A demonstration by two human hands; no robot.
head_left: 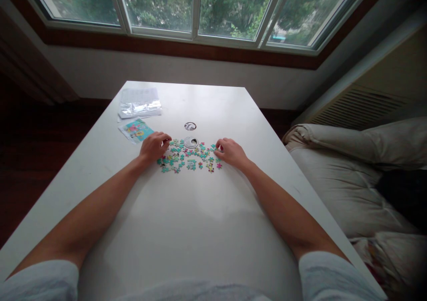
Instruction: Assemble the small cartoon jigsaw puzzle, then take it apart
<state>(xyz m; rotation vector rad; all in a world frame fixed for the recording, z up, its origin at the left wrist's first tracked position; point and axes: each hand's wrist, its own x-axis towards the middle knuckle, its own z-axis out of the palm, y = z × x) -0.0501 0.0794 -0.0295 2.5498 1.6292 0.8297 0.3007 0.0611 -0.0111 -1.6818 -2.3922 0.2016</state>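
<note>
A patch of small jigsaw pieces (171, 160), turquoise with some pink and yellow, lies spread on the white table. A few pieces sit together as a small joined cluster (191, 164) in the middle. My left hand (154, 148) is at the patch's left edge, fingers curved with a gap between thumb and fingertips. On the right edge my right hand (231, 152) bends over the pieces, thumb and forefinger apart. Whether either hand's fingertips touch a piece is too small to tell. A round metal disc (191, 142) lies at the far side of the pieces.
A colourful picture sheet (136, 131) lies left of the pieces, with a clear plastic sleeve (140, 103) and papers behind it. A second round fitting (190, 126) is in the white table (200, 229). A beige sofa (330, 181) stands along the right side; windows are beyond.
</note>
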